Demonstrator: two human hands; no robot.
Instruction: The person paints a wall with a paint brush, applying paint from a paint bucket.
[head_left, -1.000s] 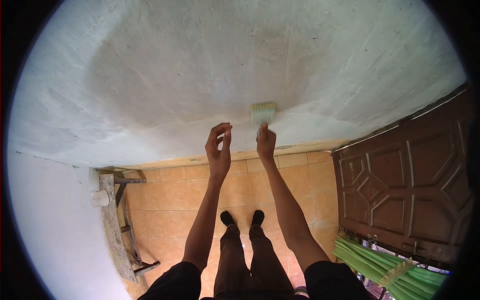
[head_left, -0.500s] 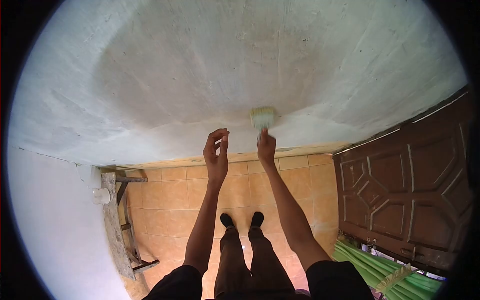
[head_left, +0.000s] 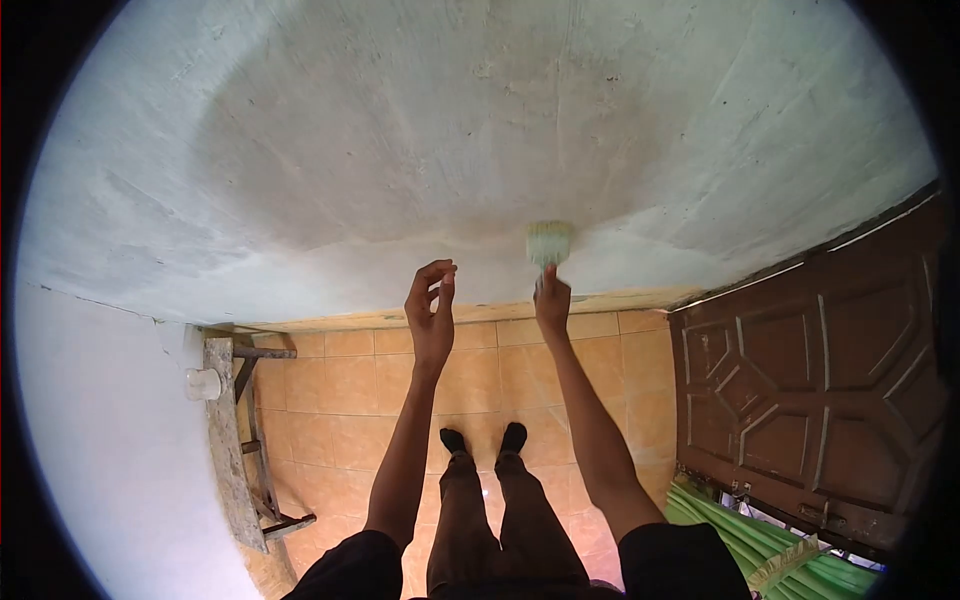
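My right hand (head_left: 552, 300) grips a wide paint brush (head_left: 549, 243) by its handle. The pale bristles point up and lie against the wall (head_left: 420, 150), near its lower part, with some motion blur. A large darker, damp-looking patch spreads over the wall above and left of the brush. To the left, my left hand (head_left: 430, 310) is held up in front of the wall's lower edge, apart from the brush. Its fingers are loosely curled with the thumb close to the index fingertip, and nothing shows between them.
A worn wooden bench (head_left: 228, 440) stands along the left wall, with a white cup-like container (head_left: 203, 384) at its far end. On the right are a brown panelled door (head_left: 800, 370) and a green curtain (head_left: 735, 530). Orange tiles (head_left: 350, 380) cover the floor under my feet.
My right hand has moved the brush a little to the right and slightly down along the wall. The left hand has hardly moved.
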